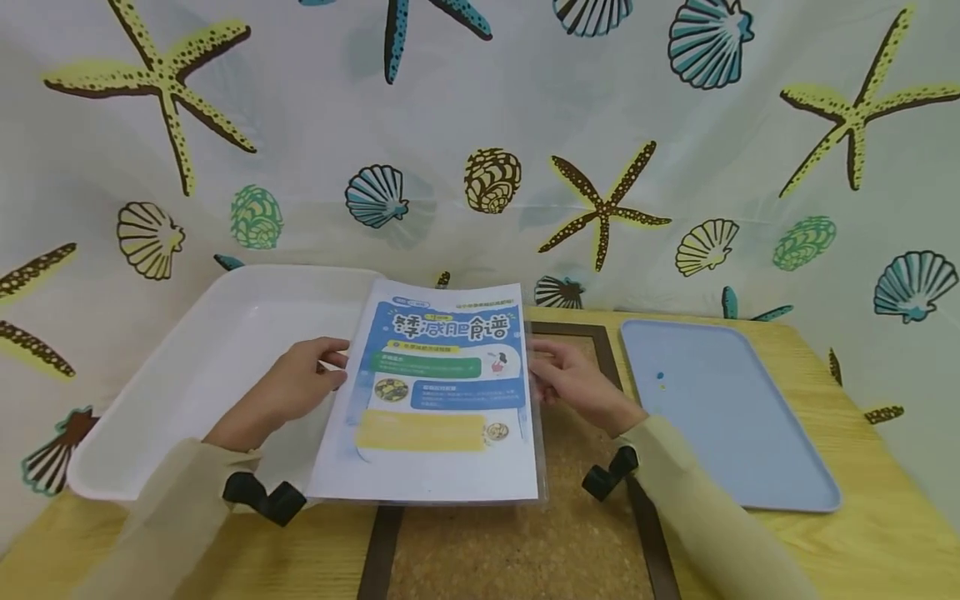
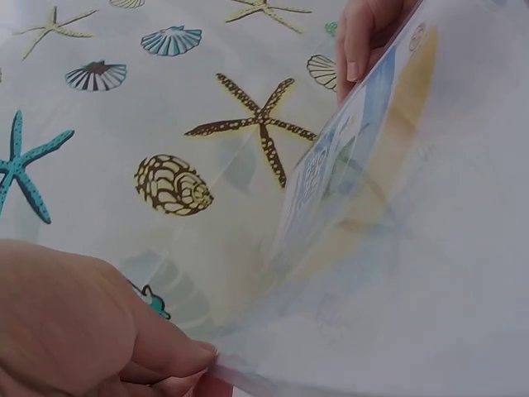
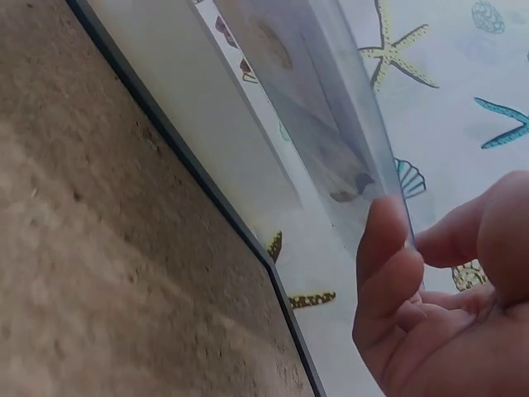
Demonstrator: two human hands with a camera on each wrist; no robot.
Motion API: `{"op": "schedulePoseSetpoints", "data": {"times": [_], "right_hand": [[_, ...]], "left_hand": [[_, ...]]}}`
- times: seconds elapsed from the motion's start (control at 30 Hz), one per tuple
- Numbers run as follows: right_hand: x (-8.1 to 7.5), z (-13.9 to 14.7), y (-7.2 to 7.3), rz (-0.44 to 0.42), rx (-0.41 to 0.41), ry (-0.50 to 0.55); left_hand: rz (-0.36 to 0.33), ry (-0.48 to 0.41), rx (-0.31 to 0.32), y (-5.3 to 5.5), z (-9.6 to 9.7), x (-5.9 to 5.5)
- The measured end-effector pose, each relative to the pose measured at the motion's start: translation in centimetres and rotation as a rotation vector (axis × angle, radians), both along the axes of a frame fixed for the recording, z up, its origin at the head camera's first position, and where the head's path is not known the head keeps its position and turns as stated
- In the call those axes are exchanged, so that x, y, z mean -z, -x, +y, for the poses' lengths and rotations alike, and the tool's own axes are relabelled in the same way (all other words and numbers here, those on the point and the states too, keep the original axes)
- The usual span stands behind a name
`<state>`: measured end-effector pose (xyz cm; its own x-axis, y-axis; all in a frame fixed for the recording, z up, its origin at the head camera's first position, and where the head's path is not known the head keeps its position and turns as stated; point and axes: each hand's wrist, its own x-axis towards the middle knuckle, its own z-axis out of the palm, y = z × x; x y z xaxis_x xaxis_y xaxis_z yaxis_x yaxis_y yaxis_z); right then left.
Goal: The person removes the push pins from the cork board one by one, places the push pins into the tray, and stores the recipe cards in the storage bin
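Observation:
Between my two hands, a printed sheet in a clear plastic sleeve (image 1: 442,471) is held up over a cork board (image 1: 517,550) with a dark frame. It carries blue, green and yellow blocks with Chinese lettering, and its printed face is toward me in the head view. My left hand (image 1: 300,383) pinches the sleeve's left edge between thumb and fingers, plain in the left wrist view. At the opposite edge my right hand (image 1: 573,379) pinches the sleeve, its thumb and fingers (image 3: 384,240) on either side of the plastic. The sheet hides part of the board.
To the left stands a large white tray (image 1: 112,454), partly behind the sheet and my left arm. A light blue tray (image 1: 720,392) lies on the wooden table (image 1: 862,483) at right. Behind the table hangs a white cloth (image 1: 450,108) printed with starfish and shells.

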<state>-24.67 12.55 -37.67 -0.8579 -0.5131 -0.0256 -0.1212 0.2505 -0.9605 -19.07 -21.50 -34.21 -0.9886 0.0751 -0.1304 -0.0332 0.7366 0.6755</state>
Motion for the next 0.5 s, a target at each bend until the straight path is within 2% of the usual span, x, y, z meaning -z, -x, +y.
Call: {"op": "schedulePoseSetpoints", "data": {"times": [0.27, 0.5], "right_hand": [[-0.6, -3.4, 0.6, -0.016, 0.011, -0.057], [-1.3, -7.0, 0.9, -0.04, -0.011, -0.061]], "left_hand": [[-0.08, 0.018, 0.006, 0.7, -3.6, -0.4], [-0.12, 0.068, -0.033, 1.2, -6.8, -0.8]]}}
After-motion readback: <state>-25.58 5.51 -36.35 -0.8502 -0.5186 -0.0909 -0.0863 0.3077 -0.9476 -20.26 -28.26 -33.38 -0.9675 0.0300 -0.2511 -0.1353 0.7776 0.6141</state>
